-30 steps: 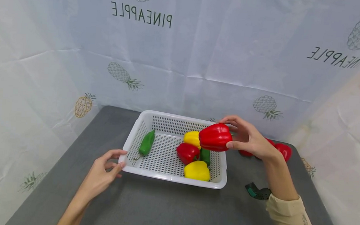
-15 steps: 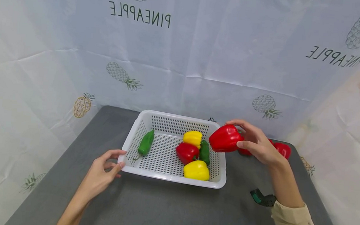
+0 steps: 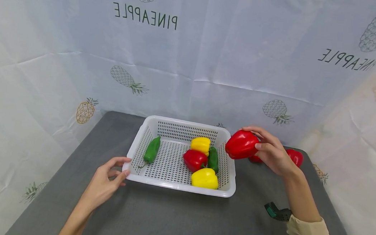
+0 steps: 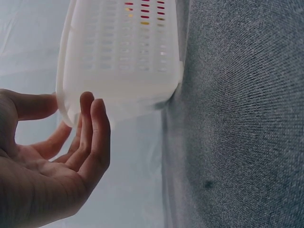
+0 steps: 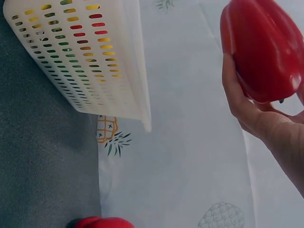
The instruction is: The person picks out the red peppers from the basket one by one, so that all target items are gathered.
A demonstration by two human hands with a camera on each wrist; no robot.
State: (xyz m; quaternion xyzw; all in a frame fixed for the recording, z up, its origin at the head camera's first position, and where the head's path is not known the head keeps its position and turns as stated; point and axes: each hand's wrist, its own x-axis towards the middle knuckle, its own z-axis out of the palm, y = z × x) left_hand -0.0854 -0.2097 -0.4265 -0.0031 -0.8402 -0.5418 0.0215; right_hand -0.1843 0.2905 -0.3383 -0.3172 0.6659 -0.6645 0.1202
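My right hand (image 3: 275, 158) holds a red bell pepper (image 3: 240, 145) in the air by the right end of a white perforated basket (image 3: 177, 185). In the right wrist view the pepper (image 5: 263, 47) lies between thumb and fingers, raised off the table. At the basket's near left corner, my left hand (image 3: 104, 180) pinches the rim; the left wrist view has the thumb against the rim (image 4: 61, 61) and the fingers curled beside the corner. Inside the basket, a green pepper (image 3: 152, 150) lies left; two yellow bell peppers (image 3: 204, 178), a red one (image 3: 195, 160) and another green pepper (image 3: 213, 159) are grouped right.
More red bell peppers (image 3: 295, 157) rest on the grey table (image 3: 182, 217) at the far right, partly behind the right hand. A black and green strap-like object (image 3: 277, 212) shows near the right forearm. Pineapple-print cloth (image 3: 191, 60) hangs behind the table.
The right hand has moved rightward with the red bell pepper, from over the peppers in the basket to its right rim. The left hand stays on the corner.
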